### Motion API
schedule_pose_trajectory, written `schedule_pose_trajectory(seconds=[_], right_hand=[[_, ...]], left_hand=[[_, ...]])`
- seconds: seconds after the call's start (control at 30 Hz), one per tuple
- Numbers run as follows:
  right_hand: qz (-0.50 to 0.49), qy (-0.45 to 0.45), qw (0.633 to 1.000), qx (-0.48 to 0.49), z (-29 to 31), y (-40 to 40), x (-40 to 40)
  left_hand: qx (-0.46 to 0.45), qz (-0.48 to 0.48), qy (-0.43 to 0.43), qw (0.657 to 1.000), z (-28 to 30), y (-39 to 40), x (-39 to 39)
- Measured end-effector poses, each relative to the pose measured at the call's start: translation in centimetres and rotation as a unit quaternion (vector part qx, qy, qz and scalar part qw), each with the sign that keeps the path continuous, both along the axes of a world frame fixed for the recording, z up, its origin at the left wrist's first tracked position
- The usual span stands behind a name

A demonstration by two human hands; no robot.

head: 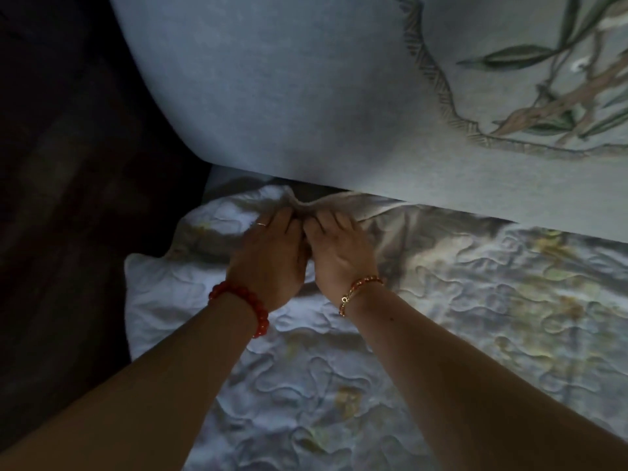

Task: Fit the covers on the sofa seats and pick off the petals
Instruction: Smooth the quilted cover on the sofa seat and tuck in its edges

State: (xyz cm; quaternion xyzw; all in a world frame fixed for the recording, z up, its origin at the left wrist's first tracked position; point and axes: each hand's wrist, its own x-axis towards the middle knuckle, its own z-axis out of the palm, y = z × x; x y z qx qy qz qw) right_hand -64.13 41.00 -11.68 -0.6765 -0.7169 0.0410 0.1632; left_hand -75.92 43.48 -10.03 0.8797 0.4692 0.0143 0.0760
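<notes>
A quilted seat cover with a pale floral print lies wrinkled over the sofa seat. Its back edge is bunched up in a fold where the seat meets the backrest. My left hand, with a ring and a red bead bracelet, and my right hand, with a gold bracelet, lie side by side on that fold. The fingers of both curl into the cloth and grip it. Their fingertips are hidden in the fabric. No petals are visible in this dim light.
The blue-grey back cushion with an embroidered leaf pattern rises directly behind the hands. A dark armrest closes off the left side. The cover's left corner hangs loose beside it.
</notes>
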Motion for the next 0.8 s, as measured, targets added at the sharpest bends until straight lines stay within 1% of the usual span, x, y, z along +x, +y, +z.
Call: schedule_pose_trajectory(seconds=[0.07, 0.17, 0.27, 0.37, 0.43, 0.47, 0.5, 0.57, 0.6, 0.63, 0.67, 0.73, 0.8], right_hand=[[0.003, 0.006, 0.999, -0.041, 0.1, -0.1, -0.3], [-0.001, 0.008, 0.996, -0.094, 0.2, 0.0, -0.7], [0.006, 0.016, 0.996, -0.091, -0.2, 0.0, -0.6], [0.023, 0.018, 0.997, -0.073, -0.4, -0.7, -0.3], [0.029, 0.009, 0.997, -0.072, -0.5, -0.9, -0.2], [0.033, 0.001, 0.997, -0.073, -0.4, -0.9, -0.1], [0.036, -0.007, 0.996, -0.077, -0.4, -0.9, -0.1], [0.032, -0.017, 0.995, -0.088, -0.5, -1.1, -0.2], [0.028, -0.019, 0.995, -0.089, -0.6, -0.9, -0.3], [0.023, -0.017, 0.995, -0.095, -0.7, -1.0, -0.3], [0.025, -0.013, 0.993, -0.114, -0.6, -0.9, -0.3], [0.041, -0.012, 0.986, -0.162, -0.3, -0.7, -0.2], [0.054, -0.008, 0.977, -0.208, 0.1, -0.2, 0.0]], left_hand=[[-0.025, 0.025, -0.026, 0.999, 0.2, 0.5, -0.3], [-0.024, 0.048, -0.002, 0.999, 0.0, 1.7, -0.5], [-0.055, 0.081, -0.007, 0.995, -0.2, 3.4, -1.2], [-0.051, 0.091, 0.091, 0.990, 0.4, 4.3, -1.5], [-0.010, 0.077, 0.136, 0.988, 1.3, 4.5, -1.1], [0.018, 0.070, 0.144, 0.987, 1.7, 4.7, -0.9], [0.058, 0.081, 0.144, 0.985, 2.2, 4.8, -1.0], [0.146, 0.147, 0.094, 0.974, 3.1, 5.5, -1.5], [0.167, 0.185, 0.056, 0.967, 3.5, 5.6, -1.7], [0.167, 0.205, 0.029, 0.964, 3.4, 5.3, -1.6], [0.171, 0.192, 0.019, 0.966, 3.2, 4.7, -1.4], [0.154, 0.106, 0.015, 0.982, 1.5, 3.2, -1.0], [0.069, 0.054, 0.010, 0.996, -0.4, 2.3, -1.0]])
